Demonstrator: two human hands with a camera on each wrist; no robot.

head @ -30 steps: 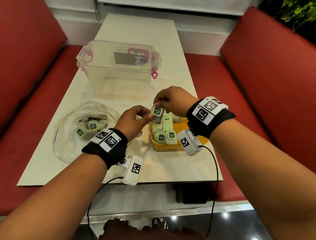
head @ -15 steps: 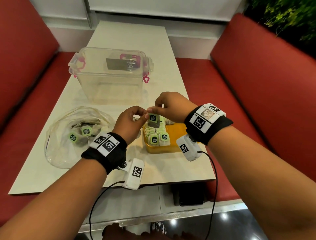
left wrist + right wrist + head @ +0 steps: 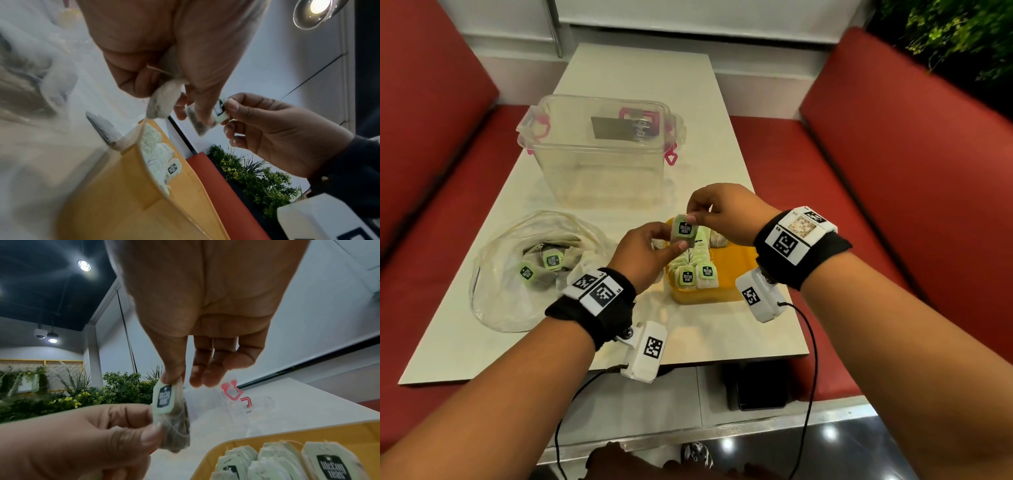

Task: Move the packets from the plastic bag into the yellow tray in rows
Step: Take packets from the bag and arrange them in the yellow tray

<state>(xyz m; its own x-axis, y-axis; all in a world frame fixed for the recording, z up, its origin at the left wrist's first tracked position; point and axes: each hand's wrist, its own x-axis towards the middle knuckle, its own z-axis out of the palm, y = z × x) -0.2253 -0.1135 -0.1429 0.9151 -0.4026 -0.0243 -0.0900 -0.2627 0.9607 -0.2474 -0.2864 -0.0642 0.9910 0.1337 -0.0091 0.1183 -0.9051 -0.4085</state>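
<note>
A tea-bag packet (image 3: 683,233) with a green tag hangs between both hands above the far left end of the yellow tray (image 3: 734,274). My right hand (image 3: 693,217) pinches the tag's top (image 3: 163,396) with thumb and forefinger. My left hand (image 3: 678,245) pinches the bag's lower part (image 3: 175,433) and keeps a second packet (image 3: 162,100) curled in its fingers. Two rows of packets (image 3: 693,270) stand in the tray's left half. More packets (image 3: 553,261) lie in the open plastic bag (image 3: 493,284) at the left.
A clear lidless container (image 3: 599,161) with pink clasps stands behind the bag and tray. The tray's right half (image 3: 736,260) is bare. Red bench seats flank the white table (image 3: 715,339). A dark object (image 3: 756,387) lies below the table's front edge.
Both hands have kept hold of the packet over the tray. It has turned more upright, its tag facing me, with the right hand's pinch now at the tag's top.
</note>
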